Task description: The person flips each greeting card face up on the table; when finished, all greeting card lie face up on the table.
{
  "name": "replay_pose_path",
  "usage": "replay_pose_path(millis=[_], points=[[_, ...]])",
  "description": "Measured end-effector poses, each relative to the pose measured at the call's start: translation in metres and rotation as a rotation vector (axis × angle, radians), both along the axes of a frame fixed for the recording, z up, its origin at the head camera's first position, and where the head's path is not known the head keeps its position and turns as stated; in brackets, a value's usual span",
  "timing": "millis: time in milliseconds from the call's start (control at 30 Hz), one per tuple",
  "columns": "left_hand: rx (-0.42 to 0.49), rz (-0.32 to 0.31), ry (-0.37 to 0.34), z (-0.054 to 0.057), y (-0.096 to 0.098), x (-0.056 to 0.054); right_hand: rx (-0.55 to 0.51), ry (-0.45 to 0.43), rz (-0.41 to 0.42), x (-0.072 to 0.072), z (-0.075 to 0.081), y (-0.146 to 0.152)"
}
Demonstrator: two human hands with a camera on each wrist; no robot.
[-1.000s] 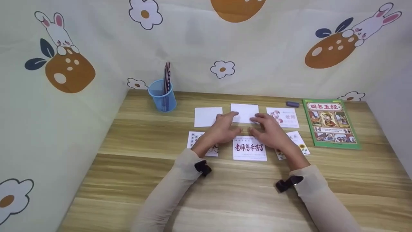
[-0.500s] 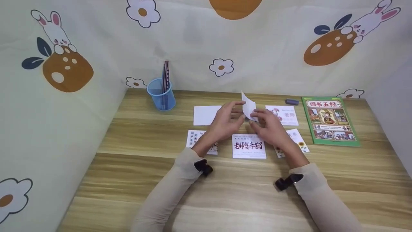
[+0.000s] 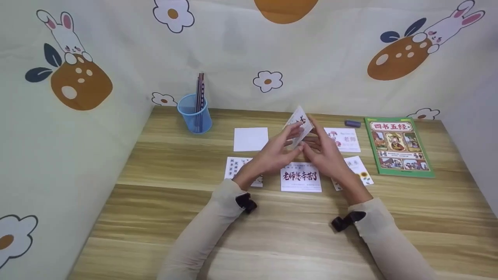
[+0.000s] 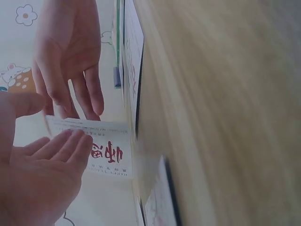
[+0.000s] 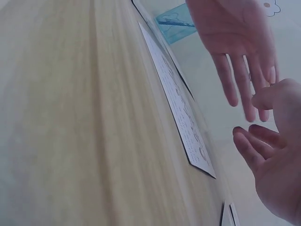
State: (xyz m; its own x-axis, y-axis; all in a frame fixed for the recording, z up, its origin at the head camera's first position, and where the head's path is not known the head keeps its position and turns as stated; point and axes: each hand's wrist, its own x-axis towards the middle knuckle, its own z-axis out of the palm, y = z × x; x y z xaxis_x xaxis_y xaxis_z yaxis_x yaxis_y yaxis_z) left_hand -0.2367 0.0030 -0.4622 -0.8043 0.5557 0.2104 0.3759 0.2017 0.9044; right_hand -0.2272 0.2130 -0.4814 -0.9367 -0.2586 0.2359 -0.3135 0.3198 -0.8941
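Observation:
A small printed greeting card (image 3: 303,121) stands tilted between the two hands above the table's back half. In the left wrist view, red characters show on the card (image 4: 108,149). My left hand (image 3: 278,149) lays nearly straight fingers across its printed face. My right hand (image 3: 325,149) holds it by the edge, fingers partly behind it; its thumb contact is hard to make out. Around them lie a blank white card (image 3: 251,139), a pink-flower card (image 3: 346,140), a card with large red characters (image 3: 301,182), a sunflower card (image 3: 363,175) and a partly covered text card (image 3: 232,167).
A blue mesh cup (image 3: 194,116) with pencils stands at the back left. A green picture book (image 3: 400,147) lies at the right, with a small dark blue cylinder-like piece (image 3: 353,123) beside it. Patterned cloth (image 3: 229,50) hangs behind the wooden table (image 3: 272,233).
The middle back card, flat and blank side up a second ago, has been lifted and turned; its printed face now shows. Both hands have closed in around it.

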Motion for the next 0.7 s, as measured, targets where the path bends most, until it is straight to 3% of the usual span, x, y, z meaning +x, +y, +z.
replay_pose_path(millis=[100, 300, 533, 700], points=[[-0.135, -0.003, 0.061, -0.001, -0.004, -0.001, 0.017, -0.009, -0.012, 0.000, 0.000, 0.001], [-0.394, -0.051, 0.175, -0.005, -0.017, -0.010, 0.168, 0.003, -0.054, -0.002, -0.003, 0.006], [-0.470, -0.149, 0.155, -0.004, -0.019, -0.009, 0.335, 0.059, -0.088, -0.002, -0.003, 0.007], [-0.526, -0.211, 0.128, -0.004, -0.015, -0.005, 0.469, 0.070, -0.058, -0.001, -0.005, 0.006]])
